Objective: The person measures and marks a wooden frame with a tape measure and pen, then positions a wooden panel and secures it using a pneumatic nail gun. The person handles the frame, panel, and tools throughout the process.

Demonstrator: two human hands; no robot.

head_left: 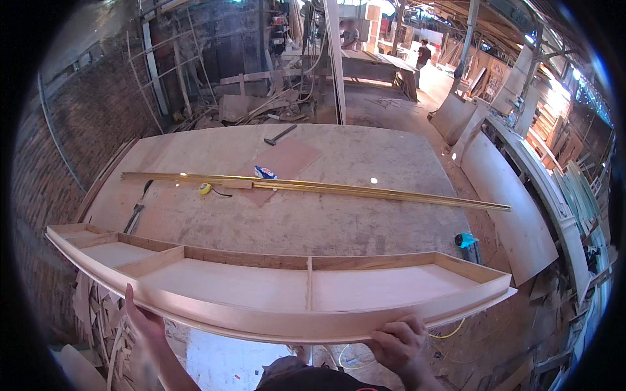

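Observation:
A long, shallow wooden frame panel (244,315), with crosspieces and a pale backing, spans the near side of the worktable. My left hand (146,324) holds its near edge left of centre, thumb up against the outer face and the other fingers mostly hidden. Right of centre, my right hand (399,340) is closed round the lower near edge, knuckles up. Beyond the panel, long gold-coloured strips (358,189) lie across the table with a yellow tape measure (205,189) and a blue-and-white packet (264,172) beside them.
On the worktable (365,228) lie a hammer (280,135), a reddish sheet (297,156), a dark hand tool (135,218) and a teal power tool (465,240). Wood scraps (114,339) are heaped low left. Boards (508,202) lean at right. Two people stand far back.

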